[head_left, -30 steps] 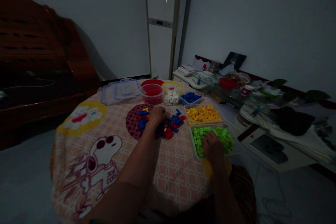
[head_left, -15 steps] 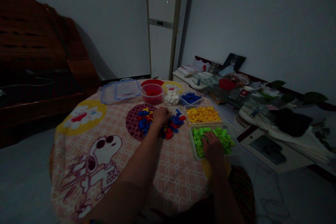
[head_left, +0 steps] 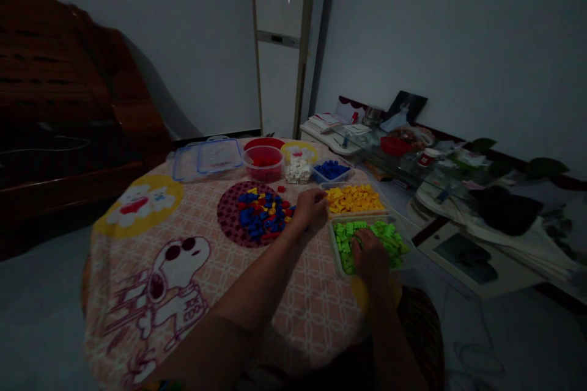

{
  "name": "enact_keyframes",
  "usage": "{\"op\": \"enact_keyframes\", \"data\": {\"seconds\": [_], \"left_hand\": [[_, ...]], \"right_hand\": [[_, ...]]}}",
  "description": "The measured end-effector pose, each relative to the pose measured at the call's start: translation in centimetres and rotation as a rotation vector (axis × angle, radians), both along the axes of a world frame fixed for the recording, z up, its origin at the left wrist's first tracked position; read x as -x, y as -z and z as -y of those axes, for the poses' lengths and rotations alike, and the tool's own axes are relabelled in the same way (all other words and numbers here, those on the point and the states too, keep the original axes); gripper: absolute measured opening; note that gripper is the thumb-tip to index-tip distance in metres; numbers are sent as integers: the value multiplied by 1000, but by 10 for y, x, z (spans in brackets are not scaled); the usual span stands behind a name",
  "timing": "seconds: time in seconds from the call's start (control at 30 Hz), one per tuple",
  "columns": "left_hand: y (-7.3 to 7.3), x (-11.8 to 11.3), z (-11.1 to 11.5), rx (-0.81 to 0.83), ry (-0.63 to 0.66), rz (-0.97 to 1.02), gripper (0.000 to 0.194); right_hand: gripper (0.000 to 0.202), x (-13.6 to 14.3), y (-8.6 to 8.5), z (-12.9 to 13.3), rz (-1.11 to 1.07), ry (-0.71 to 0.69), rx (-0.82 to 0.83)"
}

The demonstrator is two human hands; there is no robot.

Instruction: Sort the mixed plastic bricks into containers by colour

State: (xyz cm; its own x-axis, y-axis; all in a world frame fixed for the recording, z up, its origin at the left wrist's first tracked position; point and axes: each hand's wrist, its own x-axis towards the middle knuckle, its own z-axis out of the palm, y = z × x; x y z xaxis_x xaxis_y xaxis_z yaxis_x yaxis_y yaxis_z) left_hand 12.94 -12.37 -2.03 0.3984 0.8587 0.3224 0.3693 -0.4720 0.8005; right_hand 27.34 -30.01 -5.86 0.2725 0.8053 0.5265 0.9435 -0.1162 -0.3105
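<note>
My left hand [head_left: 312,211] is closed in a pinch at the left rim of the tub of yellow building bricks [head_left: 355,198]; what its fingertips hold is too dark to make out. Left of it a mixed pile of blue, red and yellow bricks [head_left: 261,214] lies partly on a dark red dotted circle of the cloth. My right hand [head_left: 370,253] rests in a clear tub of green building bricks [head_left: 389,238], its fingers curled round green bricks. A lone red brick [head_left: 281,189] lies behind the pile.
Behind stand a round clear tub with red pieces [head_left: 263,165], a heap of white bricks [head_left: 298,171] and a tub of blue bricks [head_left: 331,170]. Blue-edged lids [head_left: 208,159] lie at the back left. A cluttered glass shelf [head_left: 367,143] runs along the right.
My left hand has moved right from above the mixed pile to the edge of the yellow tub, uncovering the pile's middle. My right hand stays in the green tub.
</note>
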Motion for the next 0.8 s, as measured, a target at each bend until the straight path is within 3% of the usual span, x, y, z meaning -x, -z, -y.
{"op": "enact_keyframes", "data": {"seconds": [0.2,0.47,0.8], "left_hand": [[-2,-8,6,-12,36,3,39],[-9,-7,13,-273,184,-412,32],[-19,-45,-15,-373,325,-635,28]], "right_hand": [[24,1,-1,1,-6,2,2],[24,-1,4,-1,16,6,-30],[23,-2,3,-3,11,-4,-15]]}}
